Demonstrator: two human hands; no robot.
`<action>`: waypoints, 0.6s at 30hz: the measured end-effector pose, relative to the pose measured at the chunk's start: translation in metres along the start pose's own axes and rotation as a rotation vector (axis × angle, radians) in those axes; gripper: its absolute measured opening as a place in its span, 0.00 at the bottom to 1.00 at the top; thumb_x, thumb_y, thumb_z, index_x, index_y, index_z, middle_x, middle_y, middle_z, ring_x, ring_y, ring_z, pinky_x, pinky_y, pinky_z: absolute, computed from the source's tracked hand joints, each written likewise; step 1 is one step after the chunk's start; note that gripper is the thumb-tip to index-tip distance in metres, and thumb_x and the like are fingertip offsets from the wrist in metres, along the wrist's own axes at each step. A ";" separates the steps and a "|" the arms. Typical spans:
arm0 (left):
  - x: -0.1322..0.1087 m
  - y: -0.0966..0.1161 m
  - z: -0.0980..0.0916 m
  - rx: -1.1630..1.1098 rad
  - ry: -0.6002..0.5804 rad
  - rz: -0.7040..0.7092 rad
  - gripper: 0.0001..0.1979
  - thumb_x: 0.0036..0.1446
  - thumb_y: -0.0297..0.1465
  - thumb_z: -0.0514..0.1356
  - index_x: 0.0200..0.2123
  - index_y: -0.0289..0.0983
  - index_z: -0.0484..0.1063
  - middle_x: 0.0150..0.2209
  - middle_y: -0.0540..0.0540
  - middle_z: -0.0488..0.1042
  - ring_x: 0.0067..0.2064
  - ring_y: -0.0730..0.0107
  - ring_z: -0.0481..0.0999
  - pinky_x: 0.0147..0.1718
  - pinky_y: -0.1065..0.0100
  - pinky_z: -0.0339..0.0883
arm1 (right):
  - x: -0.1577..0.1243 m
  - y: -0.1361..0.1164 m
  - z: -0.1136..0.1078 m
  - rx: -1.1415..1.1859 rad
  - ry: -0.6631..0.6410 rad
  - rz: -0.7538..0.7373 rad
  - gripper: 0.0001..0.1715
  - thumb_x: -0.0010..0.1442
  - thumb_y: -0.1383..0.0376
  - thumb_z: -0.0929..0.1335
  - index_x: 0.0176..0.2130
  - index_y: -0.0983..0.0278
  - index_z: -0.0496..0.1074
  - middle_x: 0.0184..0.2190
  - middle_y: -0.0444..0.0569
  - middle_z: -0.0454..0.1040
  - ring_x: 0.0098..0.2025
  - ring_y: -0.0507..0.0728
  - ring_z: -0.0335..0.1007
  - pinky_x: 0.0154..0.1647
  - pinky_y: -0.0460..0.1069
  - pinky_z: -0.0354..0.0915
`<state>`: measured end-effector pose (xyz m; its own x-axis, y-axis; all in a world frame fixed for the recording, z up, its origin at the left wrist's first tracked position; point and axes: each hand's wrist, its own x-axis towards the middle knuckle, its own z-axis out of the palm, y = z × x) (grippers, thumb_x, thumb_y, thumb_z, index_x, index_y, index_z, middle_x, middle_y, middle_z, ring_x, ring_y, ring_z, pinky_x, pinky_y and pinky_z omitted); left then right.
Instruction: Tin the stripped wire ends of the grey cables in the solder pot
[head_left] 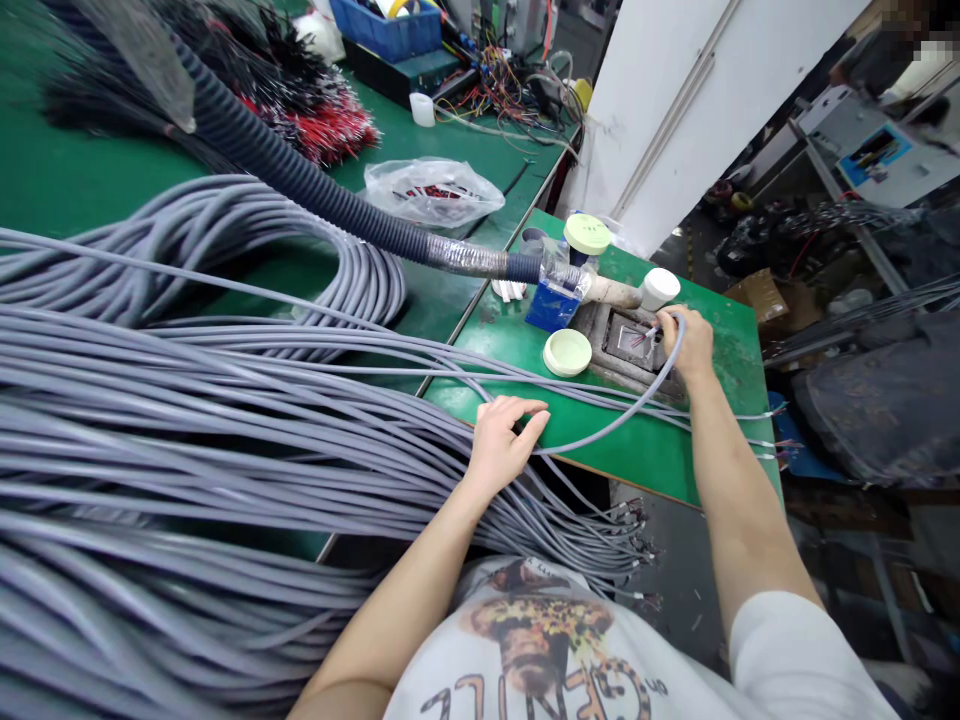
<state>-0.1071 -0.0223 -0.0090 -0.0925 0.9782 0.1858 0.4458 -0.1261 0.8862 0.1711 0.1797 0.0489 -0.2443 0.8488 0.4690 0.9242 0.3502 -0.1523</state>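
My right hand [686,345] pinches a grey cable [637,408] close to its stripped end. Thin coloured wires at that end hang over a small square solder pot [628,343] with a bright metal surface. From there the cable bends down and back towards my left hand [506,440]. That hand lies over the grey cables at the table edge, its thumb and fingers stretched out and apart. Several other cables cross the green table between my hands, their stripped ends past the right edge. A large bundle of grey cables [225,430] spreads across the left.
A ribbed extraction hose [360,220] ends in a nozzle above the pot. Around it stand a pale green lid [568,353], a white round container [660,288], a yellow-lidded jar [587,235] and a blue box [551,306]. A plastic bag [435,190] lies behind.
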 end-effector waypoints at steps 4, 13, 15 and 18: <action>0.000 -0.002 -0.001 -0.043 0.019 -0.004 0.10 0.60 0.37 0.57 0.37 0.41 0.76 0.38 0.47 0.79 0.43 0.64 0.74 0.49 0.59 0.57 | -0.016 -0.025 -0.036 0.097 0.071 -0.020 0.14 0.63 0.59 0.61 0.37 0.60 0.75 0.33 0.48 0.79 0.38 0.59 0.71 0.43 0.53 0.64; -0.030 0.041 0.018 -0.900 -0.214 -0.318 0.20 0.56 0.45 0.59 0.38 0.34 0.79 0.33 0.43 0.79 0.36 0.65 0.76 0.41 0.64 0.67 | -0.130 -0.127 -0.109 0.331 -0.092 -0.602 0.24 0.58 0.69 0.69 0.54 0.53 0.69 0.51 0.46 0.75 0.50 0.60 0.70 0.52 0.59 0.64; -0.039 0.049 0.024 -1.072 -0.263 -0.434 0.23 0.53 0.48 0.60 0.35 0.33 0.79 0.31 0.42 0.79 0.32 0.67 0.75 0.36 0.66 0.67 | -0.154 -0.140 -0.108 0.272 -0.153 -0.744 0.25 0.59 0.70 0.68 0.55 0.57 0.69 0.53 0.47 0.73 0.53 0.60 0.68 0.56 0.61 0.61; -0.048 0.051 0.029 -1.215 -0.284 -0.553 0.22 0.48 0.48 0.64 0.31 0.33 0.80 0.29 0.44 0.78 0.30 0.70 0.73 0.33 0.68 0.66 | -0.180 -0.149 -0.105 0.237 -0.216 -0.822 0.21 0.61 0.70 0.66 0.54 0.60 0.69 0.55 0.47 0.71 0.57 0.60 0.64 0.59 0.61 0.58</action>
<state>-0.0543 -0.0713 0.0146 0.2483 0.9290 -0.2743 -0.6603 0.3695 0.6539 0.1085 -0.0673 0.0785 -0.8776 0.3396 0.3384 0.3517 0.9357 -0.0270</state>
